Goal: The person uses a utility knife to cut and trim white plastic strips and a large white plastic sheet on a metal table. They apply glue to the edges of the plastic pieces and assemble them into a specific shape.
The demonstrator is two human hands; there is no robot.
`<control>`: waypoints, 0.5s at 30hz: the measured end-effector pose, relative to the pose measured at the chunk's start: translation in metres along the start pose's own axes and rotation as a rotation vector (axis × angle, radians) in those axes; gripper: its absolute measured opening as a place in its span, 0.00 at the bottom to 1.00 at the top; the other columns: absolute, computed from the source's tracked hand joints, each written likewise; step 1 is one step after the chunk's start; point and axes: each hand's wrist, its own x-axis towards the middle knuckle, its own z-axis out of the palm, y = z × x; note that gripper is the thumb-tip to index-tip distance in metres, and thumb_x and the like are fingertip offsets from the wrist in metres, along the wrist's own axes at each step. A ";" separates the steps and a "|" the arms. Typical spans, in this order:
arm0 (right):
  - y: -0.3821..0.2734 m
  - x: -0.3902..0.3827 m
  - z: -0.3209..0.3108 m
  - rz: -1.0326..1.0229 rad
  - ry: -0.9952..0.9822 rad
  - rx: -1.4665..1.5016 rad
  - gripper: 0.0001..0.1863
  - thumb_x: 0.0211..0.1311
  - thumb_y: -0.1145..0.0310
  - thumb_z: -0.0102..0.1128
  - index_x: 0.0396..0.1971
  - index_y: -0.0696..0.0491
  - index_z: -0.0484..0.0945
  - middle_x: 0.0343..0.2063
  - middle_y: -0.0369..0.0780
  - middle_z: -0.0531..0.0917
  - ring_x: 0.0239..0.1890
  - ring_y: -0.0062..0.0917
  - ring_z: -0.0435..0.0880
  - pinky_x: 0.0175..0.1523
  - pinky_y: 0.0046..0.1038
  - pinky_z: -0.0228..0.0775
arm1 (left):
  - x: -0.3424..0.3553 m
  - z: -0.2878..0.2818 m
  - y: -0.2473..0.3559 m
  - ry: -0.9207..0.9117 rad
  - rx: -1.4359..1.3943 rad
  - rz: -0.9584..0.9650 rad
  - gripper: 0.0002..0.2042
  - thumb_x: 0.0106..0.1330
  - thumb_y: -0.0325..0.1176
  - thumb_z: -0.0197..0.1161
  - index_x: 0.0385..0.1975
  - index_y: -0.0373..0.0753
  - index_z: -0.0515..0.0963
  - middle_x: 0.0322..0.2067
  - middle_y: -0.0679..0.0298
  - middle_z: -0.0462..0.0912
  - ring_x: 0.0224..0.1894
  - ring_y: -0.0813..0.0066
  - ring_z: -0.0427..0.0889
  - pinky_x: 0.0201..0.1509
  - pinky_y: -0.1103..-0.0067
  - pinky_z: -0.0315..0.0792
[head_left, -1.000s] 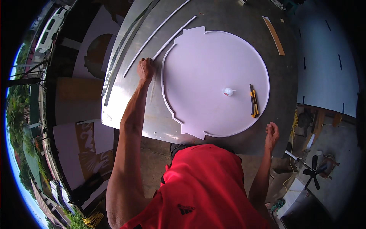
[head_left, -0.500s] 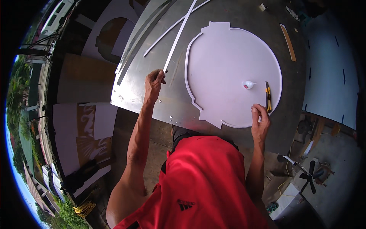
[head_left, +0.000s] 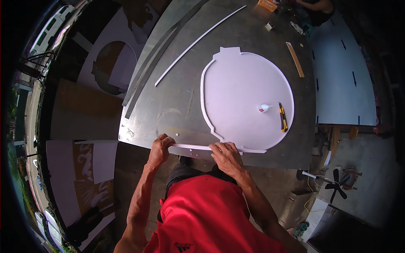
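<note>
A thin white strip [head_left: 190, 146] lies crosswise along the table's near edge, gripped by both hands. My left hand [head_left: 160, 148] is closed round its left part, and my right hand [head_left: 226, 157] pinches it farther right. The strip's right end passes over the near edge of a round white panel [head_left: 240, 88] with notched tabs. Narrow white edging stands along the panel's left rim and curves round its right side. On the panel rest a small white bottle [head_left: 264, 108] and a yellow-and-black utility knife [head_left: 283, 117], both untouched.
Another white strip [head_left: 198, 42] and long dark bands [head_left: 158, 55] lie on the metal table [head_left: 177, 99]. A brown strip [head_left: 295, 59] sits right of the panel. Another person [head_left: 318, 8] is at the far right, near an orange box [head_left: 267, 5]. A fan [head_left: 336, 184] stands lower right.
My left hand has brought the strip from upright down to crosswise at the near edge. My right hand, empty before, has moved left and taken hold of it.
</note>
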 end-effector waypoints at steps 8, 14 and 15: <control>-0.001 -0.052 0.042 0.335 0.005 0.141 0.11 0.69 0.70 0.59 0.48 0.54 0.78 0.37 0.45 0.83 0.38 0.45 0.84 0.43 0.42 0.77 | 0.015 -0.029 -0.048 -0.052 -0.139 -0.195 0.07 0.71 0.24 0.56 0.35 0.33 0.81 0.23 0.61 0.80 0.20 0.77 0.77 0.27 0.78 0.71; -0.011 -0.062 0.070 0.370 0.123 0.390 0.09 0.68 0.68 0.60 0.45 0.53 0.79 0.36 0.45 0.84 0.38 0.48 0.83 0.44 0.45 0.76 | 0.028 -0.038 -0.109 -0.032 -0.383 -0.343 0.09 0.75 0.30 0.58 0.39 0.32 0.83 0.20 0.67 0.77 0.20 0.83 0.73 0.24 0.81 0.67; -0.011 -0.064 0.073 0.383 0.105 0.384 0.09 0.68 0.68 0.60 0.45 0.53 0.79 0.37 0.45 0.84 0.39 0.48 0.84 0.44 0.45 0.76 | 0.034 -0.042 -0.115 -0.019 -0.378 -0.353 0.10 0.75 0.31 0.58 0.40 0.32 0.83 0.19 0.67 0.77 0.21 0.83 0.73 0.24 0.81 0.67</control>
